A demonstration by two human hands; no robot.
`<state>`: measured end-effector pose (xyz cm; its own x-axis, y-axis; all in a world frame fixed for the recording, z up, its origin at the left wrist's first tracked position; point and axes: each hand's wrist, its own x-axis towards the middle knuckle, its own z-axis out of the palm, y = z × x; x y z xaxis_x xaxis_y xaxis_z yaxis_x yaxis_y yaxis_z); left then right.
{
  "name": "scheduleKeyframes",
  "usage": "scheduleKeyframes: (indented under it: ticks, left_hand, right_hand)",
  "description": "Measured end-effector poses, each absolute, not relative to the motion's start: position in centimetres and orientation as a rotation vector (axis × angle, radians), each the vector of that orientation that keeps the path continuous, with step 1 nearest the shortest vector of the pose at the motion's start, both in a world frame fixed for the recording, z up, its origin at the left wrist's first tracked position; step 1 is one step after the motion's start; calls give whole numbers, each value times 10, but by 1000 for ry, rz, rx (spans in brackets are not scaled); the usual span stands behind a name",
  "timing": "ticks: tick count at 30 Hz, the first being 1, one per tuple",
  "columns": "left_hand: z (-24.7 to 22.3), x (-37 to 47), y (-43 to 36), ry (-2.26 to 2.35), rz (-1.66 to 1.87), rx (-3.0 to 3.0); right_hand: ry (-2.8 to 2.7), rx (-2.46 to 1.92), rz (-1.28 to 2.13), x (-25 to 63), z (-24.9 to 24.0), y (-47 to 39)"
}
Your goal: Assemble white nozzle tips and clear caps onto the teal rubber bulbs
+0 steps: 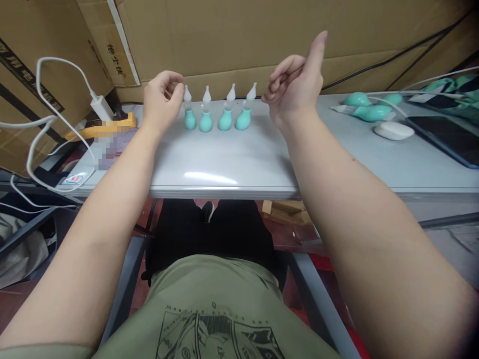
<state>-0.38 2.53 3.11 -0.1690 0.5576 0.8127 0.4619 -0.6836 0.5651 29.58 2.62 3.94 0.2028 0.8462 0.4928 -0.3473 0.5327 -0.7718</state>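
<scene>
Four teal bulbs (225,120) stand in a row on the worktop (220,159), nearer its far edge than its near one; each carries a clear neck (228,105) and a white tip (231,93) (the two right-hand tips lean a little to the right); the broad, rounded bases, set downward, probably keep them standing, and the small gaps keep them from touching. The left hand (163,98) is just beside the leftmost tip, its grip loosely curled, a gap between thumb and fingers, nothing seen in it; whether the thumb touches that tip, I cannot tell. The right hand (297,85) hangs apart from the row's other end, its grip half open and empty, thumb raised; standing either side, the hands seem placed so as to leave the row unobstructed. Toward the worktop's right end lie wrapped teal pieces (370,113), a white rounded object (394,130) and a dark flat device (447,139); toward the left end, a yellow object (130,121) and a white plug (101,106); cardboard (232,35) backs the far edge.
</scene>
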Motion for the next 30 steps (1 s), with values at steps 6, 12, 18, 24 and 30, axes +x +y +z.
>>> scheduleKeyframes:
  ticks: [6,12,18,24,30]
  left_hand:
    - [24,-6,41,1245,2018,1954]
    - [18,-18,60,1275,1941,1977]
    - [3,-28,86,1543,1712,1909]
    - [-19,-24,94,1483,1317,2100]
    - [15,-14,51,1210,1606,2102]
  right_hand:
    - [-1092,-586,881,293,40,25]
    - [-1068,-606,806,284,43,19]
    - [-1102,-582,793,282,39,21]
    - [-1160,-565,725,277,33,22]
    - [-1331,-599,536,276,30,10]
